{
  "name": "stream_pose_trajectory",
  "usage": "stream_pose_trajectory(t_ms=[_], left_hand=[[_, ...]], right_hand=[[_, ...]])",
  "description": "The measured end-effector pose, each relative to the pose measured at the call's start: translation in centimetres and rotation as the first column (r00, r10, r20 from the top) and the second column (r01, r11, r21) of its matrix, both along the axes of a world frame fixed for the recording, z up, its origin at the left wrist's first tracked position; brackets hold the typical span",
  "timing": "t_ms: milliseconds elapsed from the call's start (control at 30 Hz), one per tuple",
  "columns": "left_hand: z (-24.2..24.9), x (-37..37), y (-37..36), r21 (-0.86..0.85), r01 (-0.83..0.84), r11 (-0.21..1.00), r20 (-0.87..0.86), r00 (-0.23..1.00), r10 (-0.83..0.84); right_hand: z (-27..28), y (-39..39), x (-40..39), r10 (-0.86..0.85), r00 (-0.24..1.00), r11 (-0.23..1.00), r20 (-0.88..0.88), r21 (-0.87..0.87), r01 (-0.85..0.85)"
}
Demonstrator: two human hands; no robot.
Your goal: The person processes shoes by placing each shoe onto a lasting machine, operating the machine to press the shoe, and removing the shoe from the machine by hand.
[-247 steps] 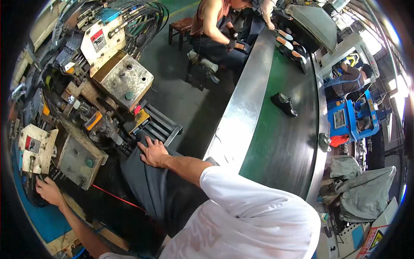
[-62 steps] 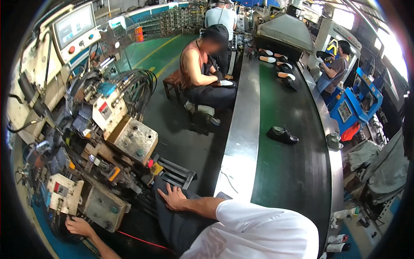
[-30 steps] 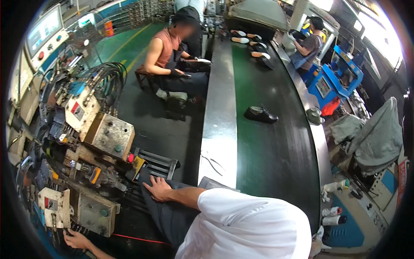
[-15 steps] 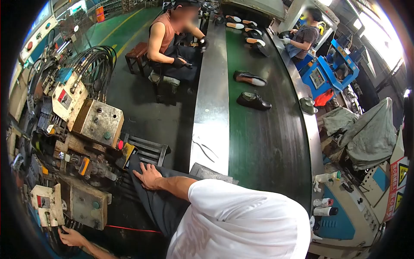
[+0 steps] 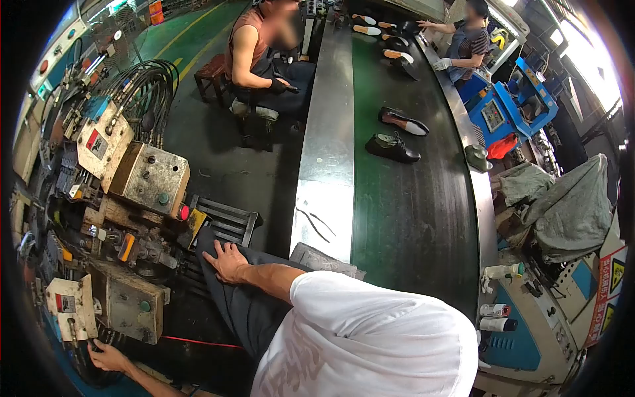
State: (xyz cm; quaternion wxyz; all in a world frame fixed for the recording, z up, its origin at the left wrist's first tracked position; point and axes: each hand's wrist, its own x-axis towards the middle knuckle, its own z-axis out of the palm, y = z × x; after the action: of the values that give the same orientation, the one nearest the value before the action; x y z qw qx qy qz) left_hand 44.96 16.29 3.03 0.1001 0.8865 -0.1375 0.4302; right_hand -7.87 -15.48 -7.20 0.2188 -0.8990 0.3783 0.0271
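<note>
At the lower left, my left hand reaches to the underside of the machine's lower control unit, beside dark hoses. Its fingers are bent in, and what they hold is too small to make out. My right hand rests flat with spread fingers on the knee of my dark trousers, holding nothing. Closest to it are the machine's worn metal clamp area and a black slatted stool.
A conveyor belt carries several black shoes. Pliers lie on its metal edge. One co-worker sits beyond the machine; another stands across the belt. A cloth-covered machine is at right.
My hands stay almost where they were. The farther of the two nearby shoes has shifted right. The co-worker across the belt now stretches an arm over it; the seated one has lowered a hand.
</note>
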Motion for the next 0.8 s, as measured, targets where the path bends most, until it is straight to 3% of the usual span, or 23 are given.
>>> stream_pose_trajectory(t_ms=[333, 400, 800], left_hand=[[0.6, -0.8, 0.0, -0.039, 0.099, 0.994, -0.015, 0.995, -0.1], [0.7, -1.0, -0.1, -0.054, 0.087, 0.995, -0.033, 0.995, -0.089], [1.8, -2.7, -0.5, -0.079, 0.12, 0.99, -0.05, 0.991, -0.125]], right_hand=[[0.9, -0.1, -0.2, -0.002, 1.0, 0.995, 0.009, 0.1, 0.001], [0.4, 0.0, -0.1, -0.002, 1.0, 1.0, 0.027, 0.013, 0.002], [0.4, -0.1, -0.3, -0.016, 0.999, 0.999, 0.045, 0.048, 0.014]])
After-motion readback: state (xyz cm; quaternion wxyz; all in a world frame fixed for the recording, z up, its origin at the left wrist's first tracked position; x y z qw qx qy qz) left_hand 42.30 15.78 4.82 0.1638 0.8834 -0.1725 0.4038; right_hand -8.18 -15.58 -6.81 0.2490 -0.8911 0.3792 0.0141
